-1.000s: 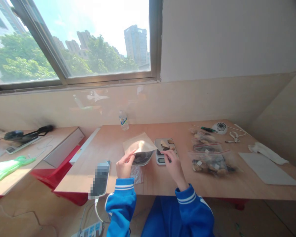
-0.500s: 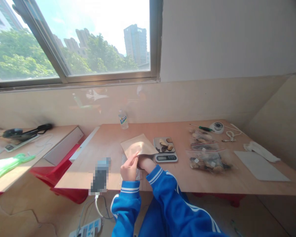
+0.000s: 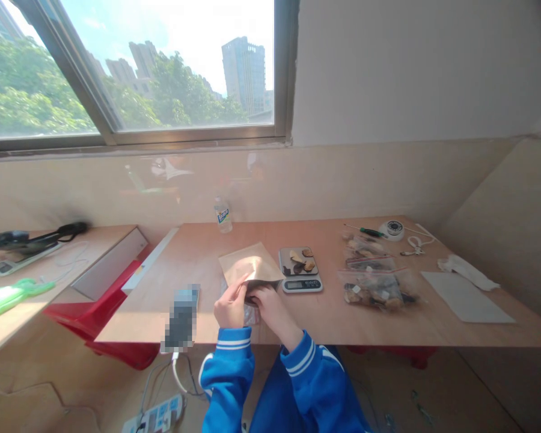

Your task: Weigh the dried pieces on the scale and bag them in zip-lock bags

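Kraft-paper pouch [image 3: 251, 267] lay near the front edge of the wooden table [image 3: 324, 319], just left of the digital scale [image 3: 300, 270]; the left hand [image 3: 229, 305] pinched its mouth and the right hand [image 3: 267, 305] closed on its lower lip. Filling seemed in hand, so the next move likely called for holding the mouth wide. Bare tabletop lay ahead, with the phone [image 3: 181, 317] near on the left.

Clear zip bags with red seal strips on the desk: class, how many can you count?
3, right of the scale: far bag, middle bag, near bag. They overlap, so another may be hidden.
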`<state>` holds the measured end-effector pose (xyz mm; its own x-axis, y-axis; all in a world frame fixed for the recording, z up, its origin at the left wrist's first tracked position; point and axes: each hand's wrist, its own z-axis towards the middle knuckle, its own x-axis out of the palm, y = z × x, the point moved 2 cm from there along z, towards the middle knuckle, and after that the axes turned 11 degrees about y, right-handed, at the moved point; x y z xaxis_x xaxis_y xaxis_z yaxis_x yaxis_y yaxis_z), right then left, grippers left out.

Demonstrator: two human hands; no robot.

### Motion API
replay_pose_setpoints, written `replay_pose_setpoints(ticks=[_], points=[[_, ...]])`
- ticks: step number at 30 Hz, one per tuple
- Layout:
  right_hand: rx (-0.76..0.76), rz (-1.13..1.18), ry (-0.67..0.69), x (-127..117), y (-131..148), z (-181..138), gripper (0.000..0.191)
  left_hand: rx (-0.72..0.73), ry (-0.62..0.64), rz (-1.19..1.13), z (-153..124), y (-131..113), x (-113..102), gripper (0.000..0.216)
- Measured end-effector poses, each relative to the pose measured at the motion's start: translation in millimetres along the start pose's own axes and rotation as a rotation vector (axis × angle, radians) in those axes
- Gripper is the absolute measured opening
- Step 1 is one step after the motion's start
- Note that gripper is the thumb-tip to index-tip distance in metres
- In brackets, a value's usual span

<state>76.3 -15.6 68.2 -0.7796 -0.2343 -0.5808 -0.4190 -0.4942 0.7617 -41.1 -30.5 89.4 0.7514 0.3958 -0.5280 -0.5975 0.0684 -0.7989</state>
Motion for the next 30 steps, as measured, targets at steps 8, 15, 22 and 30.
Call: replay_pose_setpoints(ticks=[8,15,22,30], points=[[-0.003,0.064,-0.138,-34,-9,-7,0.03,-0.103,0.021,-0.018,4,-17,7,0.023],[-0.022,0.252,-0.35,-42,-17,-12,0.018,-0.177,0.045,-0.008,12,-26,10,0.026],[0.141,0.694,-0.478,-57,-33,-27,0.017,-0.085,-0.103,0.005,22,-12,34,0.025],[0.222,0.584,-0.582,-90,-88,-6,0.026,0.077,-0.165,0.043,14,23,60,0.03]])
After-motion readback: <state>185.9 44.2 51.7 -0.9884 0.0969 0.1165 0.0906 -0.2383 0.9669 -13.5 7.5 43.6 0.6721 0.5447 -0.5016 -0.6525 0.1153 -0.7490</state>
